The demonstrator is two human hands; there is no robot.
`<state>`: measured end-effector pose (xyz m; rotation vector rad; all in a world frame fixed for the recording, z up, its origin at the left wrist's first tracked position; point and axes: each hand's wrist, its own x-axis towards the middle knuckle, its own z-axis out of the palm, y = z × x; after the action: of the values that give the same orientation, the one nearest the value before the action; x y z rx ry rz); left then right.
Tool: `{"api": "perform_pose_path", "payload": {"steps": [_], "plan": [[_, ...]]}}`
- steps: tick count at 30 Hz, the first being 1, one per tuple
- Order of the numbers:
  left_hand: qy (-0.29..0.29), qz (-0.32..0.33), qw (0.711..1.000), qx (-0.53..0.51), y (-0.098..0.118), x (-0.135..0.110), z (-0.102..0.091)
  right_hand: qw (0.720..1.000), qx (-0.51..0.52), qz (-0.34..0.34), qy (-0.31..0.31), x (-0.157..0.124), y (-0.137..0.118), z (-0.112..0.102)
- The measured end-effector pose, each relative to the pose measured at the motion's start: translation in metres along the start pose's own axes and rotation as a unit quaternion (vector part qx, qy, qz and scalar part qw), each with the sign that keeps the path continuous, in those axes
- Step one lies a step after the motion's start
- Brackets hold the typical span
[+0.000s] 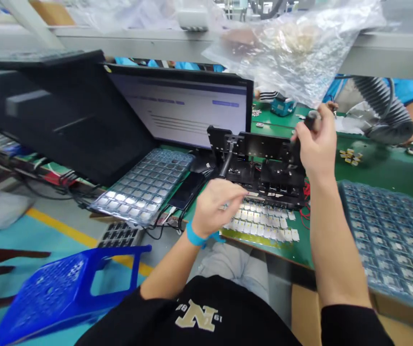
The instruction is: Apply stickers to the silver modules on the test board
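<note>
My right hand [318, 139] is raised at the right end of the black test fixture [264, 168], its fingers wrapped round a black lever handle [310, 120]. In front of the fixture hovers my left hand [219, 204], wearing a blue wristband [194, 235]. Its thumb and forefinger are drawn together, and whatever they may hold is too small to make out. Below the fixture, rows of small white rectangular parts [260, 225] lie on the green bench. A second lever [228, 158] stands on the fixture's left side.
A monitor [192, 105] stands behind left. Clear trays of parts lie left [144, 185] and right [394, 235]. A phone [188, 190] and cables lie by the left tray. A plastic bag [293, 48] hangs from the shelf; a grey hose [386, 105] is behind. A blue stool [72, 288] stands left.
</note>
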<state>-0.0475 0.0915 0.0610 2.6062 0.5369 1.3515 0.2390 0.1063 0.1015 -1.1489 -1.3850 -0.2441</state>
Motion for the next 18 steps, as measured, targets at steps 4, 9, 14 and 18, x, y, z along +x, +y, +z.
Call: {"api": "perform_pose_path", "payload": {"steps": [4,9,14,18], "plan": [[0.038,-0.037,0.998,0.039,-0.046,0.005,0.003,0.995,0.054,0.001,0.088,-0.071,-0.044,0.002],[0.008,-0.032,0.999,0.000,-0.062,0.013,0.015,0.997,-0.004,-0.023,0.075,-0.117,-0.049,0.009],[-0.004,-0.057,0.998,-0.001,-0.060,0.057,-0.007,0.996,-0.074,0.022,0.049,-0.117,-0.046,0.001],[0.001,-0.108,0.994,-0.013,-0.082,0.113,0.002,0.987,-0.159,0.033,0.004,-0.112,-0.070,-0.009]]}}
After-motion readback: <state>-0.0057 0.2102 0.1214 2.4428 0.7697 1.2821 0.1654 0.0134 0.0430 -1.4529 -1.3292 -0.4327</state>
